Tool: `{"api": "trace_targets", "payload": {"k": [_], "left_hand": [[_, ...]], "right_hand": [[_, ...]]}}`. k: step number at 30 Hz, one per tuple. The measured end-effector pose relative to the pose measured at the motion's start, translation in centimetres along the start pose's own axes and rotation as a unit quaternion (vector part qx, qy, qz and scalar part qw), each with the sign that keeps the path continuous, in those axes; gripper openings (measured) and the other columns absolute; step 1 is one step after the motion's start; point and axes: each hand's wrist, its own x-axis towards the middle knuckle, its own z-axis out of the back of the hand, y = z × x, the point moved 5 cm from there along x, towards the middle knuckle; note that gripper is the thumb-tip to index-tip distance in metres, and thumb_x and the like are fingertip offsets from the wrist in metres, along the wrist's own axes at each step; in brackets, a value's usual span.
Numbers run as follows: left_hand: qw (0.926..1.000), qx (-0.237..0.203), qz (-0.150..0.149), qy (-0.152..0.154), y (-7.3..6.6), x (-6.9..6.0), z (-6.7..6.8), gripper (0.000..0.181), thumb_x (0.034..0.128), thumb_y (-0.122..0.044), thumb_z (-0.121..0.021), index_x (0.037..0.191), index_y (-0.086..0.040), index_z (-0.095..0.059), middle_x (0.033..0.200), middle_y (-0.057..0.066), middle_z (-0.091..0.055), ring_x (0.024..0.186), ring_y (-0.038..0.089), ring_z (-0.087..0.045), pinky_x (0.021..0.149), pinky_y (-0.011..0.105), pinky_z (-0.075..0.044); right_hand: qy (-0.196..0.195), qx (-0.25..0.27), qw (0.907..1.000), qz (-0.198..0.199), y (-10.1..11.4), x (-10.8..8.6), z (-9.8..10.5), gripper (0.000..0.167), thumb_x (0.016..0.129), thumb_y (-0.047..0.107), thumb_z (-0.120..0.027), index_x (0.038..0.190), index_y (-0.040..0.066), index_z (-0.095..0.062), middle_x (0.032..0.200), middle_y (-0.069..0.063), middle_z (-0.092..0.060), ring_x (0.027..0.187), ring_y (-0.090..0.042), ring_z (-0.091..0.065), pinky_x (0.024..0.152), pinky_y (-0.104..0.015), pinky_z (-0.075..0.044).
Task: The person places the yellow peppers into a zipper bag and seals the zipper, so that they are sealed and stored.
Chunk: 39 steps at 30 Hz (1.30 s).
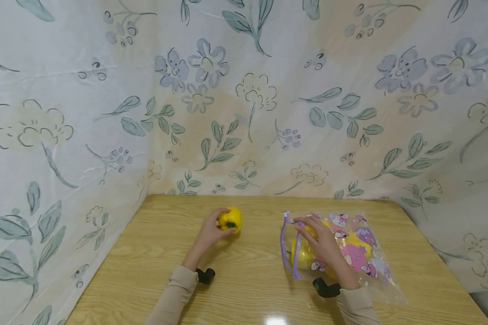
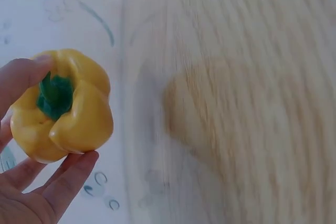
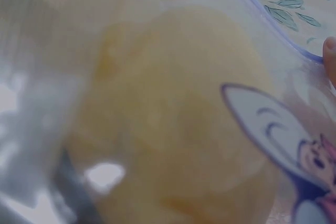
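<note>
My left hand (image 1: 207,232) grips a yellow bell pepper (image 1: 234,218) above the left-centre part of the table. In the left wrist view the pepper's green stem (image 2: 54,95) faces the camera, with the thumb beside it and fingers beneath. A clear zip bag (image 1: 386,282) with purple zip edges and pink and purple cartoon prints lies at the right. Its mouth faces left and stands parted. My right hand (image 1: 327,248) lies over the bag and holds its upper purple edge. Inside are yellow peppers (image 1: 304,257), partly covered by the hand and prints.
The wooden table (image 1: 252,289) carries the bag on its right half. Floral cloth (image 1: 244,113) hangs behind the table and along both sides. Black wrist mounts (image 1: 326,288) sit by both sleeves.
</note>
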Motion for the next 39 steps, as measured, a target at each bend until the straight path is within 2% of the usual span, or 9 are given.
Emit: {"api": "trace_targets", "payload": {"k": [12, 17, 23, 33, 39], "left_hand": [[0.999, -0.014, -0.016, 0.039, -1.8, -0.5, -2.1, 0.056, 0.072, -0.022, -0.08, 0.122, -0.016, -0.055, 0.129, 0.005, -0.052, 0.11, 0.023, -0.052, 0.083, 0.037, -0.052], [0.9976, -0.032, -0.026, 0.056, -2.6, -0.7, -3.1, 0.057, 0.0726, -0.023, -0.08, 0.123, -0.015, -0.053, 0.129, 0.005, -0.052, 0.108, 0.023, -0.052, 0.082, 0.036, -0.053], [0.9956, -0.039, -0.032, 0.079, -3.5, -0.9, -4.5, 0.058, 0.0738, -0.023, -0.079, 0.125, -0.016, -0.052, 0.132, 0.006, -0.049, 0.114, 0.022, -0.05, 0.085, 0.036, -0.052], [0.9879, -0.059, -0.065, 0.127, -4.8, -1.0, -6.7, 0.056, 0.0742, -0.025, -0.078, 0.124, -0.018, -0.053, 0.137, 0.005, -0.046, 0.121, 0.025, -0.047, 0.087, 0.03, -0.051], [0.9842, -0.06, -0.072, 0.15, -5.4, -1.0, -8.1, 0.055, 0.0746, -0.025, -0.078, 0.123, -0.02, -0.053, 0.137, 0.004, -0.046, 0.121, 0.023, -0.047, 0.087, 0.026, -0.05]], "right_hand": [[-0.001, 0.001, 1.0, 0.001, 0.0, 0.0, 0.0, 0.022, 0.091, 0.02, -0.06, 0.112, 0.02, -0.064, 0.108, 0.005, -0.061, 0.101, -0.023, -0.06, 0.082, -0.047, -0.051], [-0.002, 0.0, 1.0, 0.002, 0.0, 0.1, 0.0, 0.022, 0.09, 0.02, -0.06, 0.112, 0.021, -0.064, 0.108, 0.005, -0.061, 0.1, -0.023, -0.06, 0.081, -0.048, -0.052], [-0.006, -0.003, 0.9999, 0.008, 0.0, 0.1, 0.0, 0.022, 0.09, 0.019, -0.061, 0.112, 0.019, -0.064, 0.107, 0.004, -0.062, 0.1, -0.022, -0.06, 0.08, -0.046, -0.052], [-0.002, -0.002, 1.0, 0.001, -0.1, 0.0, 0.0, 0.022, 0.09, 0.022, -0.06, 0.112, 0.022, -0.064, 0.106, 0.007, -0.061, 0.1, -0.021, -0.06, 0.081, -0.046, -0.052], [0.0, -0.006, 1.0, 0.001, -0.1, 0.1, 0.0, 0.022, 0.091, 0.022, -0.06, 0.113, 0.018, -0.064, 0.106, 0.005, -0.061, 0.099, -0.022, -0.06, 0.082, -0.048, -0.051]]}}
